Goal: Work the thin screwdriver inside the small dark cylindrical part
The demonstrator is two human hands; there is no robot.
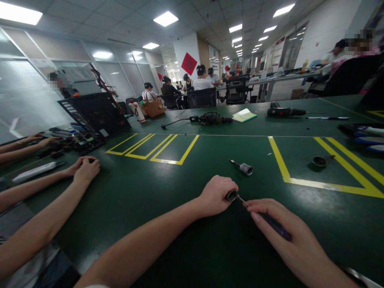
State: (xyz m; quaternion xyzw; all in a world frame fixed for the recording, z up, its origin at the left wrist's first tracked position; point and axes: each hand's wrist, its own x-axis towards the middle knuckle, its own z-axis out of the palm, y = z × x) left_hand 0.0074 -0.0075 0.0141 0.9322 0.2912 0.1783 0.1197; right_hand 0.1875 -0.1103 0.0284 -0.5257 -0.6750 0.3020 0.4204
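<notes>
My left hand (216, 196) is closed around a short, hollow metal cylinder (231, 195), whose open end faces right. My right hand (279, 224) grips a screwdriver (277, 227) by its dark handle. The thin shaft reaches the cylinder's rim; whether the tip is inside or only touching, I cannot tell. Just beyond my hands lies a metal part (241, 167) with a knurled cup and a pointed shaft. A similar cup-shaped part (319, 161) rests on its own inside the yellow tape outline at right.
Toward the back of the green table (168, 188) are a power drill (283, 111), a pen (327, 118), a notepad (244, 115) and a black cable bundle (211, 118). Blue-handled tools (369, 140) lie far right. A co-worker's hands (85, 168) and a black open case (97, 116) occupy the left.
</notes>
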